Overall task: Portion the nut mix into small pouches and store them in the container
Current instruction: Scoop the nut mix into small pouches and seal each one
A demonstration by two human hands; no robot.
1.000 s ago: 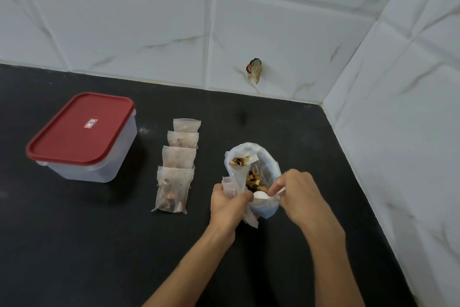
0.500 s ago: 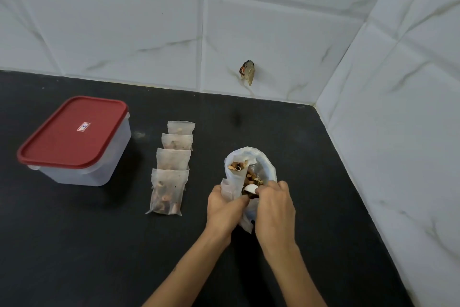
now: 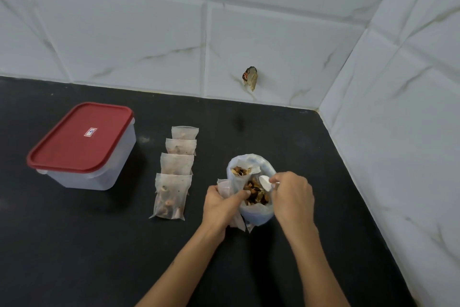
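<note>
1. Two tiled walls meet at the far right corner of the black countertop that carries everything.
2. Near the counter's left edge stands the clear container, its red lid pressed on.
3. Just right of it, four filled small pouches lie overlapping in a row that runs from mid-counter toward the back wall.
4. Toward the right side of the counter stands the open bag of nut mix, its top rolled wide, nuts showing inside.
5. At the bag's near left rim, the left hand has its fingers curled round a pouch being filled, holding it upright against the bag; the pouch mouth shows some nuts.
6. On the bag's right rim, the right hand pinches the handle of a white spoon, fingers bent close, the bowl over the mix.
7. On the back wall, above the counter's far edge, a small brownish scrap sticks out of a tile; I cannot tell what it is.
</note>
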